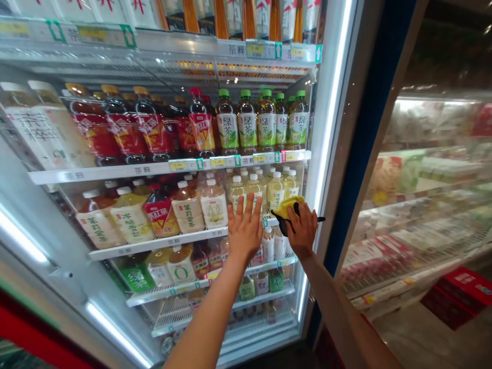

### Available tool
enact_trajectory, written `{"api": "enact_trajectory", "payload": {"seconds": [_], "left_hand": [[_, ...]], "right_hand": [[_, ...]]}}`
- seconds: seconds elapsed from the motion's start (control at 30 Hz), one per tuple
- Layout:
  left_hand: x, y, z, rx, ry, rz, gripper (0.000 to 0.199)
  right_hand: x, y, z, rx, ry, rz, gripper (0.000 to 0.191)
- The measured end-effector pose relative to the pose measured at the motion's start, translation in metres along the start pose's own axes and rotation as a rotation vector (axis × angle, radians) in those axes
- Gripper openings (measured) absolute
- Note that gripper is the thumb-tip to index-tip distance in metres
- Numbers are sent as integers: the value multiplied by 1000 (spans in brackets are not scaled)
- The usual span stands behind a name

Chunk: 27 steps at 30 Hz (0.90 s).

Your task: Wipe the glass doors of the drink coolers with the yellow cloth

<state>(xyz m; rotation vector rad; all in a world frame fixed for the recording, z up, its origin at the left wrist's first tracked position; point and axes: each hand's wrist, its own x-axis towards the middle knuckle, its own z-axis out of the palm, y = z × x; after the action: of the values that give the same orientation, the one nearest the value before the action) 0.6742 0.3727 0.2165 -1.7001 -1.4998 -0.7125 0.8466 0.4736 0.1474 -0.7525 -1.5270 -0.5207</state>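
Note:
My left hand is spread flat, fingers apart and pointing up, with nothing in it. It appears against the glass front of a lit drinks cooler, over the third shelf of bottles. To its right, my right hand presses a yellow and black cloth near the cooler's right side, fingers over the cloth. Behind both hands are pale yellow bottles with white caps. Whether the palms touch the glass cannot be made out exactly.
Green tea bottles and dark bottles with red labels line the shelf above. A lit frame strip edges the cooler's right side. Further right are another chilled display and a red box.

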Motion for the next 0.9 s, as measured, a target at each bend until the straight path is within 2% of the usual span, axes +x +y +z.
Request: {"api": "enact_trajectory", "payload": {"seconds": [0.07, 0.13, 0.2, 0.23, 0.3, 0.37, 0.43, 0.5, 0.6, 0.67, 0.73, 0.8, 0.9], "left_hand": [[-11, -6, 0, 8, -8, -21, 80], [-20, -10, 0, 14, -12, -53, 82], [-27, -13, 0, 21, -11, -97, 85], [-30, -14, -1, 26, -10, -117, 86], [-36, -17, -3, 45, -7, -150, 88], [-43, -20, -4, 67, -13, -169, 87], [-50, -24, -6, 84, -26, -187, 86], [-56, -30, -9, 95, -39, -203, 86], [-60, -40, -14, 101, -36, -223, 90], [-58, -46, -19, 100, -30, -229, 95], [-55, -52, -23, 106, -25, -239, 102], [-53, -58, -27, 118, -18, -248, 109], [-54, -65, -29, 118, -11, -230, 114]], "right_hand": [[-4, 12, 0, -4, -12, 72, 47], [13, 9, 5, 6, 55, 200, 50], [35, -12, 14, 24, 126, 300, 54], [43, -27, 18, 33, 118, 313, 57], [43, -58, 23, 31, 61, 282, 66], [25, -77, 22, 10, 11, 199, 72], [1, -78, 17, -28, 0, 151, 67], [-14, -69, 12, -33, -11, 159, 64], [0, -62, 13, 29, -3, 232, 63], [27, -73, 18, 43, 40, 296, 64], [50, -96, 25, 22, 44, 331, 64], [58, -119, 29, 17, -11, 273, 62], [34, -136, 27, 45, -86, 87, 58]]}}
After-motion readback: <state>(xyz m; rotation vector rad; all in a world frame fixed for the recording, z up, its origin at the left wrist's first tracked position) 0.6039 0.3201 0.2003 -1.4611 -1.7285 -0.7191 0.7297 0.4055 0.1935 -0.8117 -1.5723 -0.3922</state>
